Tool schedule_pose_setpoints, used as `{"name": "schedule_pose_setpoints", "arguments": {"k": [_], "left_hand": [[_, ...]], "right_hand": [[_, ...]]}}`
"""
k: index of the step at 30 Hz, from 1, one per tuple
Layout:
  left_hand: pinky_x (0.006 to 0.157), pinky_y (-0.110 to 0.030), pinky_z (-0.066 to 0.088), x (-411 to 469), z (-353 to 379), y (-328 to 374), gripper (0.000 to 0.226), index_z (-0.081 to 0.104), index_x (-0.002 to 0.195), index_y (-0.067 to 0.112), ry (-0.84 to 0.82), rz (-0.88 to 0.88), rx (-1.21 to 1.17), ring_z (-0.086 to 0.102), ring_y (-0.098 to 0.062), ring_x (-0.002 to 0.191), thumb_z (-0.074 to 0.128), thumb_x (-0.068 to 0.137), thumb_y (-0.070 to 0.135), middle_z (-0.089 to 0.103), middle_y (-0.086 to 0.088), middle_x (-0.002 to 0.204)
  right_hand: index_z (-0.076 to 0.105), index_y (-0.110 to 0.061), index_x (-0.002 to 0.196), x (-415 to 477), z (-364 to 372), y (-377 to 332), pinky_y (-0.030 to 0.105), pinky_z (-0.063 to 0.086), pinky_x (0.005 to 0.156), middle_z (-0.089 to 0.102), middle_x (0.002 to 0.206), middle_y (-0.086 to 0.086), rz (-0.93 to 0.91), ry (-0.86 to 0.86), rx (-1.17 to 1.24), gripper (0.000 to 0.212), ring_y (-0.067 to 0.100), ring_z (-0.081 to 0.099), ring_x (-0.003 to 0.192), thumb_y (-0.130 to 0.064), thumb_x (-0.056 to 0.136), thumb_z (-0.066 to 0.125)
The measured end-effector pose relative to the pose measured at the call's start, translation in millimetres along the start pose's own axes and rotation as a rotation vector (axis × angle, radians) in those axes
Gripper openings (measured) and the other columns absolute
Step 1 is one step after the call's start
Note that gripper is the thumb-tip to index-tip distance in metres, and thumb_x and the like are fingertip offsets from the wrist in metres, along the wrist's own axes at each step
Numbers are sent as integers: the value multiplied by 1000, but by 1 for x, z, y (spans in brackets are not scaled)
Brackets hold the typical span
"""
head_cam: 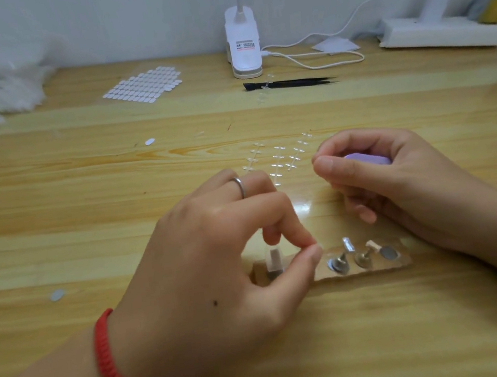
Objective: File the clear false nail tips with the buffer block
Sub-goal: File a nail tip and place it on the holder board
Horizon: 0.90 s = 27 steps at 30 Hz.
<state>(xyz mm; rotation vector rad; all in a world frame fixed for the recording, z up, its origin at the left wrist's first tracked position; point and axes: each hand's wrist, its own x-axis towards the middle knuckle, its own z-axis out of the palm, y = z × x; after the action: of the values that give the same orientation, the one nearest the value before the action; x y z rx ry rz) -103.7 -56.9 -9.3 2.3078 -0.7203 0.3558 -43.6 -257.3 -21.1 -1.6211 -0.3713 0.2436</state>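
My right hand (391, 182) curls round a purple buffer block (368, 159), of which only the top edge shows between thumb and fingers. My left hand (219, 261), with a ring and a red wrist cord, pinches thumb and forefinger together over a cardboard strip (374, 268); a tiny clear nail tip (318, 246) seems to sit in the pinch, hard to make out. The strip carries several small metal stands (340, 263), one with a clear tip on top. Rows of clear nail tips on sprues (281, 157) lie on the wooden table just beyond both hands.
At the back stand a white clip lamp (243, 43) with its cable, black tweezers (290, 83), a sheet of adhesive tabs (145, 85), bags of clear tips (7, 93) at left and a white power strip (444, 31) at right. Loose tabs (56, 295) lie on the table.
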Motion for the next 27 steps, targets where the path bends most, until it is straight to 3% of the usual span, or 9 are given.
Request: {"name": "schedule_pose_setpoints", "arguments": {"k": [6,14,18,24,27], "left_hand": [[70,-30,40,3,-7,-7,9,71,80,32,-72,47,-5,51,-12,76,65,78,38,50,14,76],[75,-32,42,4,1,-1,15,60,81,33,-80,42,41,52,-5,78,68,74,43,54,18,75],[78,-25,38,3,3,1,23,56,93,34,-70,17,82,52,1,77,66,72,39,58,22,75],[85,-17,34,3,1,4,25,58,91,36,-86,-54,42,56,11,83,70,69,39,64,29,80],[85,-17,33,3,2,5,25,55,91,36,-99,-63,53,55,7,87,67,69,38,63,27,79]], "right_hand": [[73,-24,74,0,0,0,17,39,41,56,60,-11,0,7,-12,15,9,44,46,-37,68,75],[73,-23,77,0,-2,2,16,40,42,57,61,-11,-6,-11,-18,18,8,44,47,-36,70,83],[73,-23,78,0,-3,3,16,41,43,57,61,-12,-4,-7,-20,17,9,45,46,-39,71,76],[73,-23,78,0,-3,3,17,41,44,57,61,-12,-3,-3,-15,17,9,45,47,-38,71,76],[73,-22,77,0,-3,3,17,41,43,57,61,-11,-2,-5,-11,16,9,45,47,-36,72,77]]}}
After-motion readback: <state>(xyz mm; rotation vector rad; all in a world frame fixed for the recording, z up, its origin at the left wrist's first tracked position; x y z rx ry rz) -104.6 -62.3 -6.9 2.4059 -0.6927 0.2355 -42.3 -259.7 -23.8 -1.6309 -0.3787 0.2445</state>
